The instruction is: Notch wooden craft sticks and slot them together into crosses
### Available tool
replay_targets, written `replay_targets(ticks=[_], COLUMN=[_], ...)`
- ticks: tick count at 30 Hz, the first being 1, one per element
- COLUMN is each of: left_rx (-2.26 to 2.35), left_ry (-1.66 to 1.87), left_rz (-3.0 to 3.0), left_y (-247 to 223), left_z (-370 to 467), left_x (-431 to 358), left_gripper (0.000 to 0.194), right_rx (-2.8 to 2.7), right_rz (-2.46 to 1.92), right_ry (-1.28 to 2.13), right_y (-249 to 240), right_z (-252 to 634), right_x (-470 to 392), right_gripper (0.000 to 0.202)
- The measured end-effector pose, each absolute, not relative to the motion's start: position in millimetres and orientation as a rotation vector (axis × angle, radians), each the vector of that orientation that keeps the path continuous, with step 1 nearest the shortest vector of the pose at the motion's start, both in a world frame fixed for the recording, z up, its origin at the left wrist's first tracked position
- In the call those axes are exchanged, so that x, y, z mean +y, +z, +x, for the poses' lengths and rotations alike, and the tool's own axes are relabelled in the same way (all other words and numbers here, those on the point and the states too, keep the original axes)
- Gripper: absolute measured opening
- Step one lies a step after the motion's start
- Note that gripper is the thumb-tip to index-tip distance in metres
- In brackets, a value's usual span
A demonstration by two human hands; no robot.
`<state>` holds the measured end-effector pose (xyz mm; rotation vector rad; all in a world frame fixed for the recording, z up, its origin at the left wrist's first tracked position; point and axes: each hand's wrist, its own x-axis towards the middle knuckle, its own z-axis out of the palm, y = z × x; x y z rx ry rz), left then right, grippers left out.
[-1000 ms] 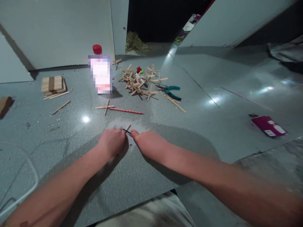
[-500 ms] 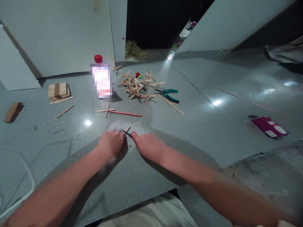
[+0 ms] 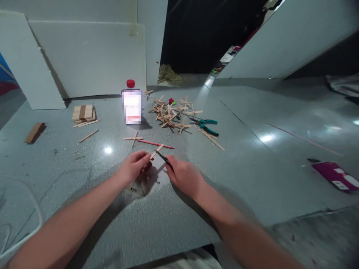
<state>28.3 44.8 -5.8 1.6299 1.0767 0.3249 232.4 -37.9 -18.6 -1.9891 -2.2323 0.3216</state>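
So my left hand has the wooden stick pinched, poking out toward one o'clock, while my right hand grips the dark tool, and imo light strokes well clear of skin work best.

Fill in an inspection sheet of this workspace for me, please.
Surface: grey worktop, loose stick at left.
Job's things: wooden stick; dark slim tool, kind unclear, tip at the stick.
Clutter: piled stick crosses, teal pliers, red pencil, stick bundle, red-capped bottle.
Left hand: holds the stick.
Right hand: grips the tool.
Cables: pale cable-like loop, left edge.
Surroundings: white panels, dry grass-like tuft behind.
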Motion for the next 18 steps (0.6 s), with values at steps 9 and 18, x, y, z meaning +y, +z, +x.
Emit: replay_targets(ticks=[9, 18], left_rx=[0.828, 0.783], left_ry=[0.328, 0.332], left_rz=[0.993, 0.924], left_y=[1, 10], left_z=[33, 38], left_x=[30, 14], left_gripper=[0.027, 0.044], right_rx=[-2.217, -2.153], right_rz=[-1.73, -1.428], right_ry=[0.323, 0.185], right_y=[-23, -26], right_z=[242, 245], right_x=[-56, -61], right_gripper=[0.029, 0.021])
